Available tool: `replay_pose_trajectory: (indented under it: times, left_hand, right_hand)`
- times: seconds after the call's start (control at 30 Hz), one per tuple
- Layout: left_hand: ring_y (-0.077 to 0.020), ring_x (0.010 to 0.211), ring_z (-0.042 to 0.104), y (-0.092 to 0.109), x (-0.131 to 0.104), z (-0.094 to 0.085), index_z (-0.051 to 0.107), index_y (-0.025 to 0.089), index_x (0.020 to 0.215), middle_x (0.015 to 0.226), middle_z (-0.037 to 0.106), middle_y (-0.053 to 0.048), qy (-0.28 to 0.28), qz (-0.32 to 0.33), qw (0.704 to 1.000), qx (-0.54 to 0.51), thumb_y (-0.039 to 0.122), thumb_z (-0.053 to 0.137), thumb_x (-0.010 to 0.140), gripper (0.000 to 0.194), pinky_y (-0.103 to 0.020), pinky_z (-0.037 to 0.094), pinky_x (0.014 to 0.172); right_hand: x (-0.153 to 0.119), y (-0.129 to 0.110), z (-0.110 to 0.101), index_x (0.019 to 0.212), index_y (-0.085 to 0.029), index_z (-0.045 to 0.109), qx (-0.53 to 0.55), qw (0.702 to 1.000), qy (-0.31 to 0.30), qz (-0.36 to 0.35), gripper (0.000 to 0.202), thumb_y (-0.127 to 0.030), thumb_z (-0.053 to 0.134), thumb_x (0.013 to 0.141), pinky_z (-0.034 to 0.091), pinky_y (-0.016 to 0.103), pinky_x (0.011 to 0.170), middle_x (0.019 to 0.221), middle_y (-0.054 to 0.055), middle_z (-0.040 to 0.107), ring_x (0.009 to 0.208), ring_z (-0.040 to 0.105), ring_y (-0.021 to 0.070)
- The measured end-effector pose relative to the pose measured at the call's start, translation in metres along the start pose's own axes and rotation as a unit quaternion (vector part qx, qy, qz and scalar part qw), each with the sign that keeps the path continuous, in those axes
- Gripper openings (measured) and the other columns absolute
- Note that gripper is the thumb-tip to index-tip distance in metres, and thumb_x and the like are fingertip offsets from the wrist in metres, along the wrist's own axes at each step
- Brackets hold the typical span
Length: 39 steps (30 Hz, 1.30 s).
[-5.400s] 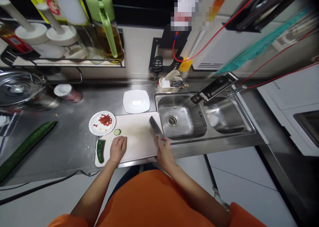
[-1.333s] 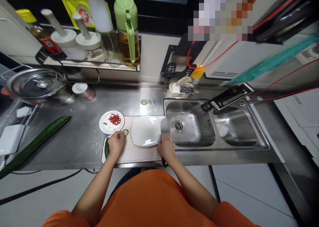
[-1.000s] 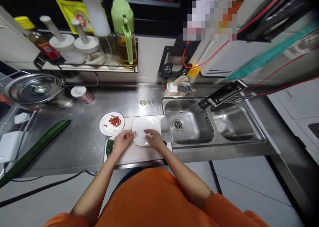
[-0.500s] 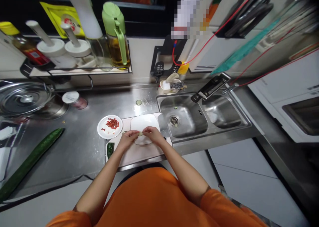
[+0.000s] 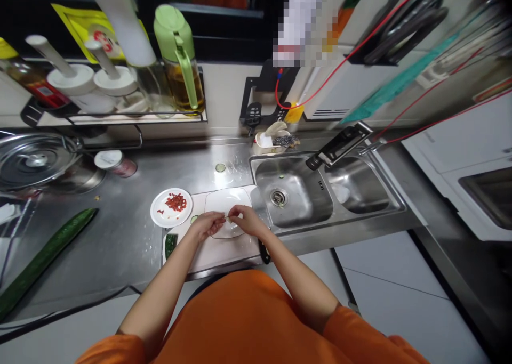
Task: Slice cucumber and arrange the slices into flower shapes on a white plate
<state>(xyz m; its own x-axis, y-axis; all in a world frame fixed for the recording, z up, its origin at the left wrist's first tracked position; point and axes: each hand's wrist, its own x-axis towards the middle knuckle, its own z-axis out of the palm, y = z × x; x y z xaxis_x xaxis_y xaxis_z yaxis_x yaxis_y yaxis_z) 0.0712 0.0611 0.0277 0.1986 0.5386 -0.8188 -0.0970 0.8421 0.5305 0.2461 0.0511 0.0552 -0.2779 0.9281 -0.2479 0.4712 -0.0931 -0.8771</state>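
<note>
Over a white square plate (image 5: pixel 230 194), my left hand (image 5: pixel 208 225) and my right hand (image 5: pixel 247 221) are closed, fingertips almost meeting. A small cucumber slice (image 5: pixel 227 218) is pinched between them, turned nearly edge-on and partly covered by fingers. The plate rests on a pale cutting board (image 5: pixel 218 256). By my left wrist lie a short dark-green cucumber piece (image 5: pixel 171 243) and, partly hidden by that hand, another slice (image 5: pixel 194 218). A round white plate (image 5: pixel 157 215) with chopped red bits (image 5: pixel 176 202) sits to the left. A black handle (image 5: pixel 264 252) shows under my right forearm.
A whole cucumber (image 5: pixel 48 257) lies on the left of the steel counter (image 5: pixel 132 247). One slice (image 5: pixel 220 168) is behind the board. The double sink (image 5: pixel 300 193) is on the right. Bottles and jars stand on a wall rack (image 5: pixel 136 118); a lidded pot (image 5: pixel 40 164) is far left.
The cucumber slice between my fingers has turned from showing its face to nearly edge-on. My left palm has rolled upward a little. The view has shifted slightly, exposing more of the black handle.
</note>
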Motion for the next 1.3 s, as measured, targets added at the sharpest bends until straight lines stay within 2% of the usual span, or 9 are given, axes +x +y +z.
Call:
replay_pose_trajectory:
  times: [0.2,0.33,0.47,0.57,0.7,0.87,1.07,1.3]
  left_hand:
    - [-0.006,0.047,0.053,0.002,0.018,0.007,0.063,0.011,0.084,0.056,0.059,0.001,0.044,0.031,0.998,-0.018,0.019,0.075,0.059,0.028,-0.014,0.034,0.041]
    - [-0.0076,0.048,0.054,0.007,0.034,0.014,0.065,0.011,0.081,0.054,0.06,0.0,0.08,0.051,0.995,-0.001,0.022,0.075,0.056,0.03,-0.015,0.03,0.041]
    - [-0.0099,0.054,0.057,0.018,0.051,0.018,0.067,0.015,0.083,0.059,0.064,0.0,0.124,0.104,0.984,0.07,0.023,0.072,0.058,0.027,-0.019,0.039,0.05]
    - [-0.0119,0.062,0.06,0.029,0.058,0.02,0.069,0.018,0.084,0.068,0.068,0.0,0.173,0.166,0.951,0.195,0.028,0.068,0.062,0.024,-0.022,0.044,0.061]
    - [-0.0138,0.069,0.061,0.04,0.06,0.023,0.071,0.021,0.085,0.074,0.07,0.0,0.234,0.204,0.901,0.302,0.029,0.064,0.066,0.022,-0.025,0.044,0.068]
    - [-0.0148,0.072,0.061,0.043,0.059,0.026,0.07,0.021,0.084,0.076,0.07,-0.001,0.264,0.237,0.861,0.365,0.027,0.058,0.071,0.019,-0.025,0.043,0.07]
    - [-0.0163,0.072,0.059,0.039,0.062,0.026,0.069,0.021,0.086,0.08,0.069,-0.003,0.279,0.277,0.805,0.443,0.024,0.053,0.076,0.02,-0.027,0.043,0.071]
    - [-0.0188,0.075,0.059,0.03,0.065,0.022,0.067,0.019,0.091,0.081,0.066,-0.006,0.299,0.332,0.759,0.473,0.027,0.051,0.081,0.021,-0.03,0.044,0.075]
  right_hand:
    - [0.014,0.021,-0.004,0.075,-0.018,0.065,-0.017,0.999,0.004,0.045,0.009,-0.017,0.056,0.073,0.041,0.022,0.068,0.071,-0.002,0.064,0.069,0.055,0.0114]
    - [0.027,0.043,0.001,0.074,-0.018,0.065,0.002,0.996,0.048,0.078,0.008,-0.017,0.057,0.071,0.04,0.021,0.061,0.067,-0.002,0.063,0.063,0.054,0.0112]
    - [0.044,0.056,0.009,0.072,-0.018,0.065,0.014,0.987,0.086,0.135,0.008,-0.016,0.057,0.07,0.041,0.021,0.06,0.065,-0.002,0.063,0.063,0.057,0.0117]
    - [0.057,0.06,0.014,0.074,-0.018,0.065,0.01,0.98,0.107,0.165,0.008,-0.018,0.057,0.071,0.041,0.021,0.06,0.066,-0.002,0.063,0.063,0.058,0.012]
    - [0.071,0.056,0.019,0.076,-0.018,0.065,-0.014,0.975,0.137,0.177,0.01,-0.017,0.055,0.074,0.04,0.021,0.06,0.065,-0.002,0.063,0.062,0.057,0.0118]
    - [0.075,0.044,0.021,0.078,-0.018,0.065,-0.068,0.97,0.155,0.175,0.013,-0.013,0.053,0.075,0.037,0.021,0.061,0.067,-0.001,0.063,0.064,0.056,0.0121]
    - [0.073,0.035,0.024,0.08,-0.017,0.061,-0.152,0.967,0.144,0.143,0.016,-0.01,0.047,0.08,0.033,0.023,0.061,0.068,0.001,0.061,0.063,0.052,0.0137]
    - [0.067,0.035,0.024,0.091,-0.016,0.058,-0.214,0.963,0.127,0.1,0.013,-0.013,0.047,0.084,0.036,0.026,0.067,0.084,0.005,0.061,0.075,0.052,0.0158]
